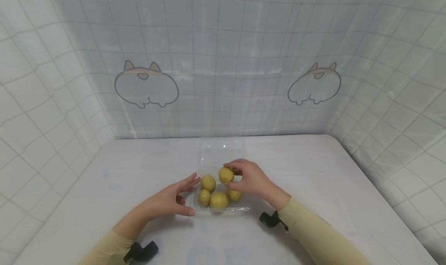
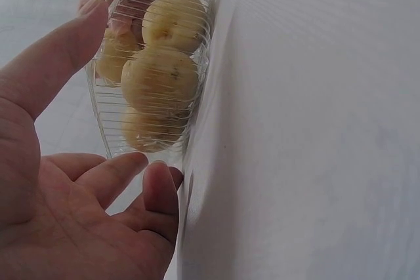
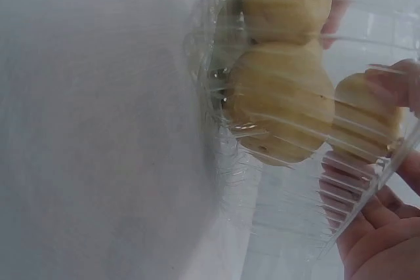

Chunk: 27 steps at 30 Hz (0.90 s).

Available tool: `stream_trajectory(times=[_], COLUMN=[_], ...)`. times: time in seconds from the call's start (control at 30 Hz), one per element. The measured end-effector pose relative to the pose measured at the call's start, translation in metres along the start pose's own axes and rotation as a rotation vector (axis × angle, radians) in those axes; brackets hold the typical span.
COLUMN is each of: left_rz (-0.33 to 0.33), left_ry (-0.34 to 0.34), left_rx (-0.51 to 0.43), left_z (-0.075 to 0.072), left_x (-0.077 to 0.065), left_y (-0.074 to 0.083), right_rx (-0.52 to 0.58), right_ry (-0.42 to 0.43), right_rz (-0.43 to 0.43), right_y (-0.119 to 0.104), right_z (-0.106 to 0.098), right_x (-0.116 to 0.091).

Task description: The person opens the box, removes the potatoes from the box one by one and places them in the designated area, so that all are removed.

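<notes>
A clear plastic box (image 1: 240, 209) with ribbed walls sits on the table, its lid (image 1: 223, 151) folded back toward the wall. Several yellow potatoes lie in it, among them a large one (image 1: 218, 200) at the front and a smaller one (image 1: 204, 198) at the left. Between thumb and fingers my right hand (image 1: 252, 179) pinches a potato (image 1: 226, 175) over the back right of the box. My left hand (image 1: 170, 200) is beside the left wall, fingers spread and relaxed, fingertips right at the box's edge. In the left wrist view potatoes (image 2: 159, 80) show through the ribbed wall.
The table (image 1: 156, 156) is covered in a pale cloth. Behind it and at both sides hang grid-patterned curtains (image 1: 223, 79), the back one with two cartoon animal drawings (image 1: 146, 86). A black wrist device (image 1: 141, 252) is strapped at each sleeve.
</notes>
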<state>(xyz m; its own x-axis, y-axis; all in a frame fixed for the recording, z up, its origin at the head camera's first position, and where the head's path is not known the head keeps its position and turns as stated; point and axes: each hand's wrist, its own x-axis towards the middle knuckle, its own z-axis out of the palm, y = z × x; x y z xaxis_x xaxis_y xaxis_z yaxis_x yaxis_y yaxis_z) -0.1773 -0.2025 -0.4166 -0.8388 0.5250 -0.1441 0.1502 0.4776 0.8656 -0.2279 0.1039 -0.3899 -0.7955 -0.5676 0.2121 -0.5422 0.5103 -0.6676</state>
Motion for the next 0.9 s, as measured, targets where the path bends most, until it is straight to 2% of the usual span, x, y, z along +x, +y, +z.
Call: stream_trajectory(times=[0.13,0.4,0.63,0.9], left_rz=[-0.003,-0.011,-0.001,0.001], left_ry=[0.0,0.003,0.002,0.004], left_rx=[0.002,0.019,0.006,0.007], left_z=[0.0,0.0,0.0,0.0], left_x=[0.0,0.0,0.0,0.001], left_y=[0.0,0.0,-0.002,-0.003], right_rx=[0.017,0.119,0.146,0.161], right_ry=[-0.001,0.029,0.066,0.101], right_rz=[0.012,0.026,0.031,0.104], right_y=[0.003,0.006,0.006,0.015], right_z=[-0.001,-0.007,-0.016,-0.026], right_x=[-0.001,-0.004,-0.008,-0.013])
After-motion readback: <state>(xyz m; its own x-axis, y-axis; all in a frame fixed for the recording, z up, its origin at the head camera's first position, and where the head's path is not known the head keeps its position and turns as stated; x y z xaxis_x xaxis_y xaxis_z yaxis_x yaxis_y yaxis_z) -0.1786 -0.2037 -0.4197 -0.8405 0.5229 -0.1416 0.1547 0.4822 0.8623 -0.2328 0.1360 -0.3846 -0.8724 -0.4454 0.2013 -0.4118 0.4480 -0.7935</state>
